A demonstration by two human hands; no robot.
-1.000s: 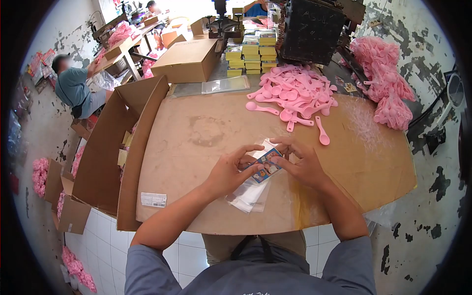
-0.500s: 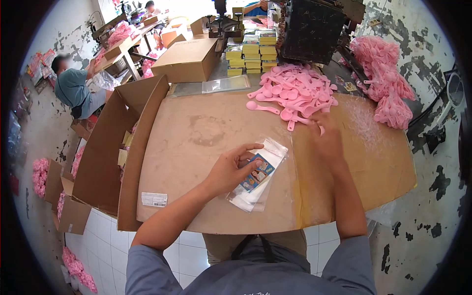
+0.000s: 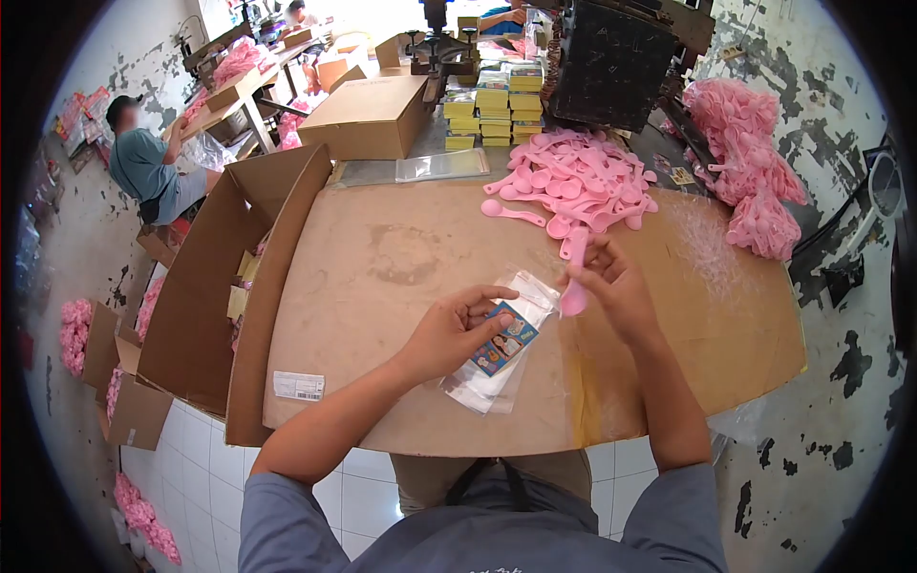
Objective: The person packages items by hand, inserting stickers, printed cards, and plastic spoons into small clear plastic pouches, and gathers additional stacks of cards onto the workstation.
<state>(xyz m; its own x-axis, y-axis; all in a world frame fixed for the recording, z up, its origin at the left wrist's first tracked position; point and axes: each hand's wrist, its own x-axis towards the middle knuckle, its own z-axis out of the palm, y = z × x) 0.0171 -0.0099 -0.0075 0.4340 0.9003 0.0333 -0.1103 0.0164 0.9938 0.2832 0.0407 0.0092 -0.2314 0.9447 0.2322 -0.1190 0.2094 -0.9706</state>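
Observation:
My right hand [image 3: 616, 289] pinches a pink plastic measuring spoon [image 3: 574, 286], bowl end down, above the cardboard-covered table. Under my left hand [image 3: 451, 332] lies a small stack of clear plastic bags [image 3: 492, 390]. The left thumb presses a blue printed card [image 3: 503, 342] that rests on the bags, and the other fingers curl at its far side. Whether the card is partly inside a bag I cannot tell. Just beyond my right hand is a heap of pink spoons [image 3: 583, 177].
A tall open carton [image 3: 277, 296] borders the table's left side. Behind stand a closed cardboard box [image 3: 363, 116], stacks of cards [image 3: 492, 107] and a dark metal machine [image 3: 611, 72]. Bagged pink spoons [image 3: 740, 143] lie at the back right. A person [image 3: 153, 162] sits at far left.
My right hand has come back from the edge of the heap toward the bags, now with a pink spoon in it. The left hand stays on the card, which has shifted slightly.

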